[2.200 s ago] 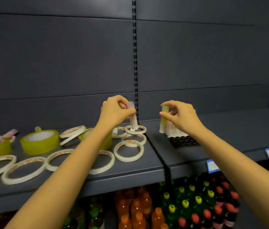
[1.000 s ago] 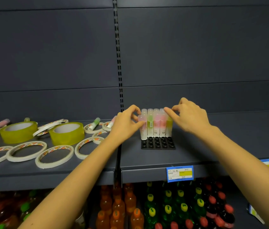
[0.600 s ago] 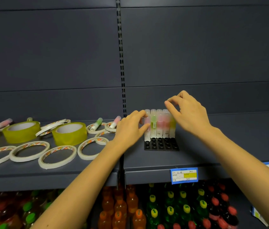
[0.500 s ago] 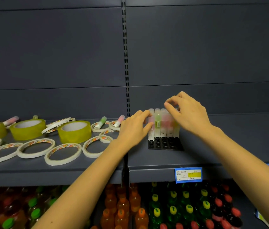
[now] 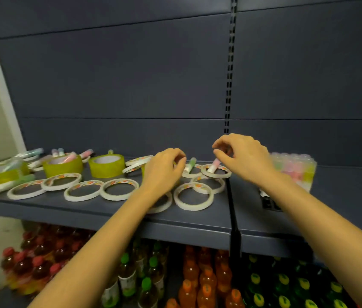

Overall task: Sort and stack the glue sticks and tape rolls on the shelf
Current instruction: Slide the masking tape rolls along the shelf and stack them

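Between the two empty, loosely curled hands, left [image 5: 164, 170] and right [image 5: 243, 157], lie green [image 5: 190, 165] and pink glue sticks [image 5: 213, 166].

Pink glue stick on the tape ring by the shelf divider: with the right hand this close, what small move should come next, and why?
Probably close the right hand on the pink glue stick. It lies tilted across a thin white tape ring, and the fingertips hover just above its upper end, apparently empty. The standing glue sticks are grouped to the right, so it likely belongs there.
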A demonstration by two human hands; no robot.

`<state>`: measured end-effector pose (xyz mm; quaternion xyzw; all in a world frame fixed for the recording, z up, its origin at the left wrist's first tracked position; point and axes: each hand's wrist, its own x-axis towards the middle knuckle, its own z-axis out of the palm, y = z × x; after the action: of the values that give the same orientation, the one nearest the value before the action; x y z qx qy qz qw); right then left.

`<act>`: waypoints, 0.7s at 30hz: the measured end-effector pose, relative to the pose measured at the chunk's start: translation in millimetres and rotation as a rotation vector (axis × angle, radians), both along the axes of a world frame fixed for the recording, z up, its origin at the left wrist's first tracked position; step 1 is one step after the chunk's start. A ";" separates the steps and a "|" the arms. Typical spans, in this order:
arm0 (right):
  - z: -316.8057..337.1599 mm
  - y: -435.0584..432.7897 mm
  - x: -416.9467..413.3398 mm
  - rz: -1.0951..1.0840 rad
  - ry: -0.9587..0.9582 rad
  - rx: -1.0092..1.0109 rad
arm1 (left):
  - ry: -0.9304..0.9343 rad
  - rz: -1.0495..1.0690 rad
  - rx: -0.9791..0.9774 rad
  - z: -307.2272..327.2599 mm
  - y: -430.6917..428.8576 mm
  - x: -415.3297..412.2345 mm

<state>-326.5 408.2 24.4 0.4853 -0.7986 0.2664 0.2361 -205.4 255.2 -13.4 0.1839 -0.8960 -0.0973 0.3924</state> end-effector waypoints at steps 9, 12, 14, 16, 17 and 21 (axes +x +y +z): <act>-0.7 -107.1 31.9 0.045 -0.143 0.069 | -0.037 0.235 0.102 9.4 -117.1 67.2; -1.4 -144.8 37.9 0.004 -0.187 0.127 | -0.078 0.255 0.135 10.9 -150.0 75.6; -2.9 -167.7 40.9 -0.037 -0.208 0.179 | -0.104 0.235 0.148 11.7 -169.9 77.3; -4.5 -187.2 43.3 -0.078 -0.230 0.214 | -0.116 0.207 0.150 14.4 -187.4 75.3; -5.1 -194.6 44.0 -0.098 -0.236 0.224 | -0.124 0.192 0.144 16.2 -194.7 72.2; -7.7 -216.1 47.2 -0.169 -0.233 0.238 | -0.226 0.159 0.121 24.6 -219.4 50.7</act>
<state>-279.3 192.1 16.7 0.4069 -0.8843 0.2039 0.1044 -154.7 35.8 11.2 0.2873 -0.9095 -0.0984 0.2838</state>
